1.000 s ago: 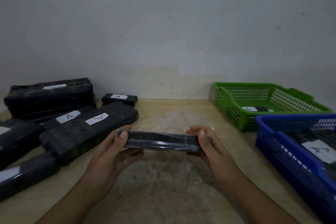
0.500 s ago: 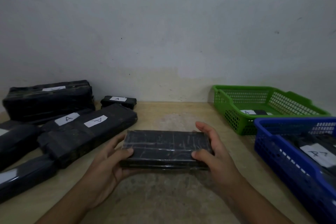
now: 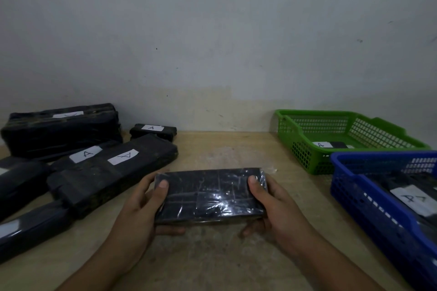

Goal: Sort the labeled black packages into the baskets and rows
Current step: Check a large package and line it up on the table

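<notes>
Grip: left hand (image 3: 142,205), right hand (image 3: 280,208), package (image 3: 210,194)

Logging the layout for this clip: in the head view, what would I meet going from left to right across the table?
Pile of labeled black packages → left hand → wrapped black package held by both hands → right hand → green basket → blue basket.

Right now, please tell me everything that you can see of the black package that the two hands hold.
The black package is a flat rectangular block wrapped in glossy, wrinkled plastic. No label shows on its upper face. It is held nearly level, broad face up, long side left to right, above the wooden table. The left hand holds its left end, the right hand its right end, thumbs on top, fingers underneath.
</notes>
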A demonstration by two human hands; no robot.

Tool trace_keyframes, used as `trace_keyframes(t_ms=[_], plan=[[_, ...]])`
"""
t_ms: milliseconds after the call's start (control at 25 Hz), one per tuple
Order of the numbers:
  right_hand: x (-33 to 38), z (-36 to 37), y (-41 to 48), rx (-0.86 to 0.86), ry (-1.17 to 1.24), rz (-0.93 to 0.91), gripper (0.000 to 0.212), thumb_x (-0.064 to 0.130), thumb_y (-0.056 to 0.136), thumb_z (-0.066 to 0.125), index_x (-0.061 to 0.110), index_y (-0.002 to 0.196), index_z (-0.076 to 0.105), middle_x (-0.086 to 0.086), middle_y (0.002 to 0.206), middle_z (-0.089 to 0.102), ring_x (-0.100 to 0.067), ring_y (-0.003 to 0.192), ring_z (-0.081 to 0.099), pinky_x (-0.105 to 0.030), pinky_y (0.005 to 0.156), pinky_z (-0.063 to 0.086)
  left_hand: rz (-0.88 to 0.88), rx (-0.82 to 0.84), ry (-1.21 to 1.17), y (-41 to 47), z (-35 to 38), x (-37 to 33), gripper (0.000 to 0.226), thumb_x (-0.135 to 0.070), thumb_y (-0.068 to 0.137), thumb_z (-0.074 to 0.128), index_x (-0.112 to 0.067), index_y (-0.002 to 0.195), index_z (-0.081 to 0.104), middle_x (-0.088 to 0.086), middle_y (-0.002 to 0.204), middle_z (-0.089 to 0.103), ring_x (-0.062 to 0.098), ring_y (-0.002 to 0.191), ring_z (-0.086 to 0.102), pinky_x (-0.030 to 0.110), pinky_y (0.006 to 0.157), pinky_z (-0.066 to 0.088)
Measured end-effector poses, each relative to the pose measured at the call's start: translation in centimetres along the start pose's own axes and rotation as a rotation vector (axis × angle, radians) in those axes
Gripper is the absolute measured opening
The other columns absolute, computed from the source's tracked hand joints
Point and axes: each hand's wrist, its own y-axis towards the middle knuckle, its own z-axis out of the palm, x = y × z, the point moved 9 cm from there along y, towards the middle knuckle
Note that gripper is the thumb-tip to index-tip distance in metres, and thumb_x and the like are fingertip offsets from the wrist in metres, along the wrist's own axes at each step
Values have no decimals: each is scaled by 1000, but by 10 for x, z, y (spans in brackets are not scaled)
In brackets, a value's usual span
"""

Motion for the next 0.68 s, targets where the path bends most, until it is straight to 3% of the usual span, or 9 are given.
trace_keyframes(t_ms=[240,560,680], plan=[[-1,-7,-1,-71,-63,59,51,61,81,51,22,110,68,-6,100,76,-32,85,74,-36,51,58,40,20,81,-4,6,-4,34,-31,85,52,-25,118,56,3,98,74,34,81,72,51,57,59],[9,1,-5,-24,2,22,49,53,81,54,17,111,68,-9,97,76,-28,75,74,-32,48,54,12,-35,60,2,-2,3,43,-37,79,56,-18,118,58,8,98,73,33,80,72,50,57,59],[16,6,-7,58,150,1,41,38,82,59,28,121,65,-8,110,73,-29,77,72,-31,42,54,45,-118,14,4,-12,0,41,-33,83,59,-18,120,52,9,111,67,33,86,71,46,57,59]])
